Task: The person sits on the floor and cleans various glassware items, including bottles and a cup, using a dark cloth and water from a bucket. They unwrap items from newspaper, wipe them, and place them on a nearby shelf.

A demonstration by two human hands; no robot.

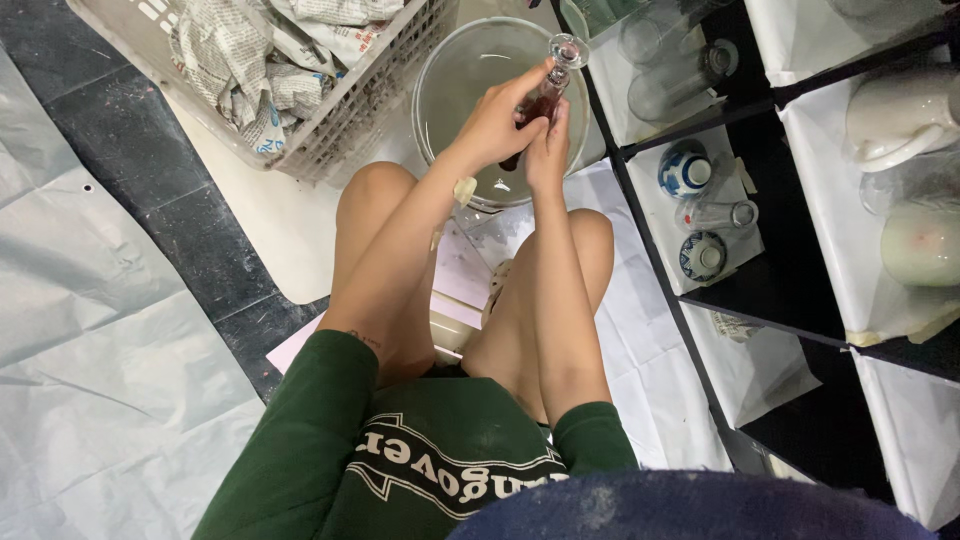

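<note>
You held a small clear glass vessel (pixel 553 80) with a dark reddish body over the round metal basin (pixel 440 90), its open rim pointing away from you. Your left hand (pixel 495 125) was wrapped shut around its lower part, and your right hand (pixel 548 150) pinched it from the other side. A plastic basket (pixel 340 125) of crumpled newspaper (pixel 240 60) sat left of the basin. Shelves (pixel 790 90) with glassware and blue-and-white bowls (pixel 685 172) stood to your right.

Clear glossy glass stemware (pixel 556 72) over a smooth translucent plastic basin (pixel 450 70); crumpled matt newspaper (pixel 250 60) in a white plastic lattice basket (pixel 350 120); glossy glazed ceramic cups (pixel 684 172); matt green cloth sweatshirt (pixel 330 440).
</note>
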